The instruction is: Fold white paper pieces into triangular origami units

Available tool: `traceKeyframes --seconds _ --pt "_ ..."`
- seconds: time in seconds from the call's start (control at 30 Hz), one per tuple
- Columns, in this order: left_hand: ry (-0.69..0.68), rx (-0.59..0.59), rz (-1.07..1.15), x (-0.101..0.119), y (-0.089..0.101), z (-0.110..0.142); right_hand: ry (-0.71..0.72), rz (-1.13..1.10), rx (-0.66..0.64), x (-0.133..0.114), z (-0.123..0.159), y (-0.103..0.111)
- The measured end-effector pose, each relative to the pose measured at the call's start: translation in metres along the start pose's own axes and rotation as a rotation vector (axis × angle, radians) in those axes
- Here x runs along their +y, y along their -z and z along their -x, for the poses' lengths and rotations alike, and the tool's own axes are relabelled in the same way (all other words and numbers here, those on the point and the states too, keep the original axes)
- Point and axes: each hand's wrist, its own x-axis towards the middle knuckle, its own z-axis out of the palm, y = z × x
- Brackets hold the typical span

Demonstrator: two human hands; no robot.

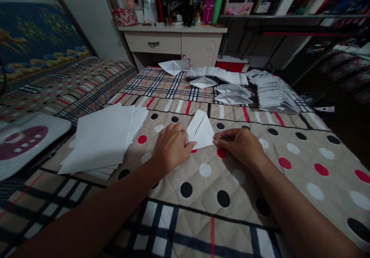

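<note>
Evidently, the work was part done at the time of inspection. The partly folded paper (204, 133) lay on the bed cover (306, 154), well in from the far edge, between the two hands. It showed a pointed top and a crease or fold edge running down its face; it was flatter than the finished-looking pieces beyond, so further folding was judged to be outstanding.

The right hand (244, 144) had thumb and forefinger closed on the paper's right corner. The left hand (173, 144) rested at its left side, thumb at the lower corner; whether it pinched or merely pressed could not be told.

Output was noted towards the far edge: a packed row (218, 74) of folded pieces, a larger packed stack (273, 92) towards the far right corner, and a few looser pieces (203, 82) nearby. Left of the left hand, a pile of flat sheets (101, 134) showed no folds, and a good deal appeared left to do.

No brand was legible. A small box (263, 7) on the shelf beyond carried print too small to read, and no writing was made out on the sheets.
</note>
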Motion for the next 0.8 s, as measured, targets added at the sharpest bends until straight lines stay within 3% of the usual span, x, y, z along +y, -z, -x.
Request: traceKeyframes --seconds 0.13,0.27,0.37,0.5,0.8 --pt "-0.003 -0.018 -0.010 -0.003 0.000 0.001 -0.003 0.001 0.005 0.001 0.000 0.000" --pt "-0.026 0.044 0.007 0.000 -0.001 0.005 -0.008 0.000 -0.006 0.001 -0.001 0.000" --pt "-0.212 0.056 -0.037 0.003 -0.001 0.007 -0.012 0.001 -0.009 0.002 -0.001 -0.001" --pt "-0.385 -0.061 -0.118 0.003 -0.001 0.007 0.007 -0.002 0.007 0.003 -0.002 -0.001" --pt "-0.322 -0.146 -0.203 0.010 0.002 0.009 0.051 -0.075 -0.019 0.002 -0.001 0.001"
